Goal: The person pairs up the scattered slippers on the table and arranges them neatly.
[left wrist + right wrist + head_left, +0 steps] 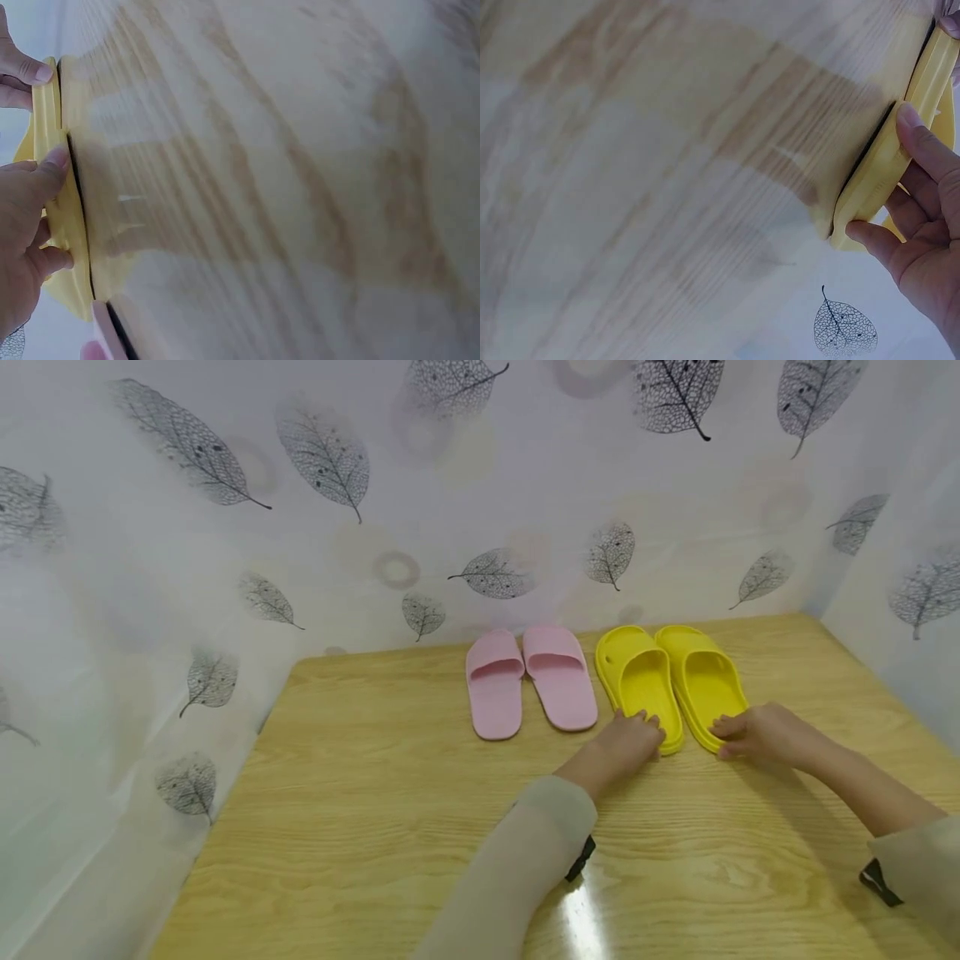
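Note:
A pair of yellow slippers stands side by side near the back right of the table, toes toward the wall. My left hand [630, 739] holds the left yellow slipper [651, 687] at its heel; in the left wrist view the thumb lies against the yellow side wall [75, 217]. At the heel of the right yellow slipper [708, 685], my right hand [774, 733] pinches the edge. The right wrist view has thumb and fingers spread along that yellow sole [870, 184], which sits low on the wood.
Left of the yellow pair lie two pink slippers [497, 703], toes also toward the wall. The wooden table [360, 802] ends at a leaf-patterned covering [360, 577] behind it and along both sides. A bright reflection shows on the wood in front.

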A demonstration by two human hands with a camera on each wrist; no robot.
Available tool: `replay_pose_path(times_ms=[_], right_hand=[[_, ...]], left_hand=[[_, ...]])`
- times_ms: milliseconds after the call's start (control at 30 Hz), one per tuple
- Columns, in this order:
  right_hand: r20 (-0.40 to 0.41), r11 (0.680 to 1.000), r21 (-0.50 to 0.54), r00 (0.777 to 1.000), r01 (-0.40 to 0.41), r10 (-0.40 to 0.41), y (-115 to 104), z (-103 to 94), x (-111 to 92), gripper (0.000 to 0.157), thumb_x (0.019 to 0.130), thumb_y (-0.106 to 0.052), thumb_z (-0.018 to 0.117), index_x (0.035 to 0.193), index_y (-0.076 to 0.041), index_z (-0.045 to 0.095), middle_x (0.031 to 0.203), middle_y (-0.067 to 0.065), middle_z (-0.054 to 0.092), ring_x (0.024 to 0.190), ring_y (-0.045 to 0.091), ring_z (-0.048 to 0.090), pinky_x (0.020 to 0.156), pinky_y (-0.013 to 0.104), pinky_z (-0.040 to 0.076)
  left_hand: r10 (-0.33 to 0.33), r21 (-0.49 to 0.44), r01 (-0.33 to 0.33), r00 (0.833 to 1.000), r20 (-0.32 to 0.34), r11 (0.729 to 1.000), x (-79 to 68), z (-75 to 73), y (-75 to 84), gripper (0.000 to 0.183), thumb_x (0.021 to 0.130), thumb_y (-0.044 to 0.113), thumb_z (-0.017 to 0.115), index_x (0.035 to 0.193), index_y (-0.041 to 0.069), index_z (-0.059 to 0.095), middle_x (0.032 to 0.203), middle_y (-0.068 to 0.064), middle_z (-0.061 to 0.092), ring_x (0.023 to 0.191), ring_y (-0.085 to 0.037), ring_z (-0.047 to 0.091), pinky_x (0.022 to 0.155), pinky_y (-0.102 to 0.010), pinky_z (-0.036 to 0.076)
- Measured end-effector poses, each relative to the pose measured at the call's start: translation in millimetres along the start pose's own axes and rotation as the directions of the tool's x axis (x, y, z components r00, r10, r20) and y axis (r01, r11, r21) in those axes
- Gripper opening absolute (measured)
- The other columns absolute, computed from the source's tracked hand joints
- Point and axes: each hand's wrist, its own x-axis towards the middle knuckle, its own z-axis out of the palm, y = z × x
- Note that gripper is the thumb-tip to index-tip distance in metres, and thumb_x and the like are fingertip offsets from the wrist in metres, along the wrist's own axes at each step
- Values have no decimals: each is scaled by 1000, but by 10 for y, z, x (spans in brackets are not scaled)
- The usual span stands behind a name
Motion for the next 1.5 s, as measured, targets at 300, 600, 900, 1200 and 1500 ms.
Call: replay_pose_path(times_ms=[300, 600, 900, 1200, 1500], right_hand=[[-41, 1000, 26, 999, 11, -10, 64, 9, 54, 42, 73, -27, 78, 102, 2, 72, 104, 25, 67, 95, 43, 64, 78, 49, 53], [13, 998, 31, 999, -48, 48, 57, -34, 136, 36, 77, -19, 76, 105, 3, 71, 108, 25, 66, 102, 45, 61, 85, 54, 49], [-44, 999, 30, 998, -41, 42, 84, -18, 188, 37, 77, -18, 76, 105, 4, 70, 109, 26, 65, 101, 44, 61, 86, 54, 48], [-102, 999, 35, 995, 1, 3, 106, 21, 196, 34, 77, -16, 77, 102, 6, 70, 106, 29, 65, 96, 44, 63, 83, 54, 50], [-120, 997, 60, 992, -44, 51, 97, 89, 130, 33, 82, -17, 73, 109, 3, 69, 115, 30, 60, 104, 46, 59, 87, 56, 46]], left_hand=[[-18, 25, 20, 997, -71, 999, 52, 76, 5, 33, 100, 25, 47, 132, 22, 56, 141, 3, 48, 135, -16, 39, 106, -42, 38], [-45, 40, 48, 997, -69, 998, 86, 90, -23, 35, 101, 27, 45, 134, 22, 54, 143, 4, 46, 136, -16, 37, 108, -42, 35], [-55, 32, 57, 997, -50, 998, 101, 79, -53, 37, 101, 28, 44, 137, 23, 50, 147, 4, 42, 138, -15, 34, 110, -42, 33], [-46, 35, 50, 992, -117, 998, 107, 149, -72, 37, 100, 31, 44, 136, 22, 52, 145, 4, 45, 137, -13, 36, 109, -40, 35], [-65, -203, 39, 990, -124, 978, 63, 154, -127, 41, 99, 30, 46, 139, 20, 49, 149, 3, 38, 140, -8, 29, 114, -39, 26]])
